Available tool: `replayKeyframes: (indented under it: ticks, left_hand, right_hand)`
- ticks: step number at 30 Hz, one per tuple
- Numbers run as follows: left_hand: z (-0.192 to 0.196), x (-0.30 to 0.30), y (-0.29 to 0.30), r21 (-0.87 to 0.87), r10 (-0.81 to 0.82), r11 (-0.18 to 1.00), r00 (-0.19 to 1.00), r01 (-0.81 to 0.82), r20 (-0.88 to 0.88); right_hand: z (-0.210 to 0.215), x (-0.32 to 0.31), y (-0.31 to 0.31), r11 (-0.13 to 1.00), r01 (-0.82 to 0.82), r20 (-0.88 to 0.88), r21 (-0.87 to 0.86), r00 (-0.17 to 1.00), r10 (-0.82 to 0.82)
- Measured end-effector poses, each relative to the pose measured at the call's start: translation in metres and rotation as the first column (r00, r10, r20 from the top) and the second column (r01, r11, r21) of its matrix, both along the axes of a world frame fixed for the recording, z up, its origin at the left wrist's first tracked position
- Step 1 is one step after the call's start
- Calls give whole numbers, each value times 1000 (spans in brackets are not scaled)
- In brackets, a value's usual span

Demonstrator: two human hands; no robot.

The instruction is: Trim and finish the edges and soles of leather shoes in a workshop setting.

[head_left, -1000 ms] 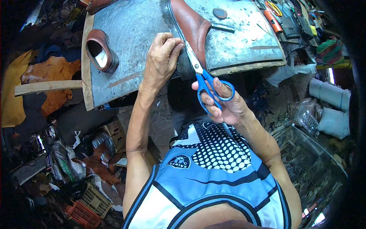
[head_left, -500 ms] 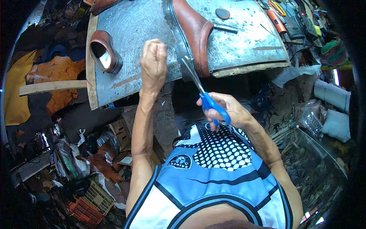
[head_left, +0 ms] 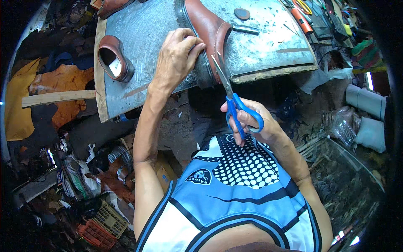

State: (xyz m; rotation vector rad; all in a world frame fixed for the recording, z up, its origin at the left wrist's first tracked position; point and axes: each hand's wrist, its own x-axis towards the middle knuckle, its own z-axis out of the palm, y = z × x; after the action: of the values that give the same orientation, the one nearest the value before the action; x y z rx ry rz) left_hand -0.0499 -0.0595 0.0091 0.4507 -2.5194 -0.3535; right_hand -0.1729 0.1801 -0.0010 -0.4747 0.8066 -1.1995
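A brown leather shoe (head_left: 208,19) with a dark sole edge and pale stitching lies on the metal-topped table (head_left: 142,23). My left hand (head_left: 178,54) is at the sole edge, thumb and fingers pinched together; what they hold, if anything, is too small to make out. In my right hand (head_left: 260,119) is a pair of scissors (head_left: 229,90) with blue handles. The blades are slightly apart and point up toward the heel end of the shoe, close to its near edge. Another brown shoe (head_left: 110,46), its opening showing a pale inside, stands at the table's left.
A dark round disc (head_left: 242,14) and a short metal bar (head_left: 245,29) lie right of the shoe. An orange-handled tool (head_left: 301,21) is among other tools at the far right. A wooden plank (head_left: 58,99) juts out left. Orange leather (head_left: 69,80) and plastic crates (head_left: 97,233) lie lower left.
My left hand has moved right and up from a loose fist to a pinch at the sole edge. The scissors have shifted slightly right and their handles have spread.
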Motion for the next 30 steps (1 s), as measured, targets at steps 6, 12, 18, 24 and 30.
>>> replayKeyframes:
  ticks: [6,12,18,24,30]
  left_hand:
    - [-20,-1,3,142,60,990,967,-25,-249]
    - [-22,-4,6,122,60,992,960,-28,-274]
    - [-23,2,6,111,40,994,950,-6,-310]
    - [-21,2,13,125,55,992,952,-18,-301]
    - [-20,7,11,95,61,995,960,-36,-273]
  right_hand:
    - [-5,10,-22,1000,-20,402,17,915,12]
    - [1,12,-27,999,25,579,32,814,-39]
    - [-12,25,-41,998,58,656,32,752,-65]
    - [-25,36,-44,996,91,714,7,697,-69]
    - [-20,38,-43,997,70,614,-41,789,-30]
